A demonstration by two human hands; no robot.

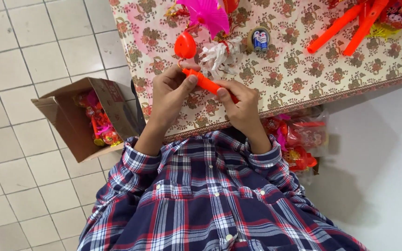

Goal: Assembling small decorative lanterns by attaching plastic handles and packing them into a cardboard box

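Seen from above, the person in a blue, red and white plaid shirt (210,204) held an orange plastic handle (206,84) over the near edge of the desk (303,79), which was covered by a floral cloth. The left hand (172,95) was closed around the handle's upper end, its thumb pressed on top of the orange tube. The right hand (242,104) pinched the lower end, fingers curled about it, so the handle lay slanted between the two hands. From the upper end a thin wire hook rose to a round red piece (185,45) that sat just above the left hand. Beside it lay a bundle of white paper strips (218,58), touching or nearly touching a bright pink fan-shaped paper toy (209,14) at the top edge. A little to the right a pair of small batteries in a wrap (259,40) rested on the cloth. Further off, at the desk's far corner, lay several more orange sticks (345,23). On the tiled floor (24,69) to one side stood an open cardboard box (77,118) holding red and pink packaged toys, and on the other side, under the desk's edge, sat clear plastic bags (303,139) of similar red toys.
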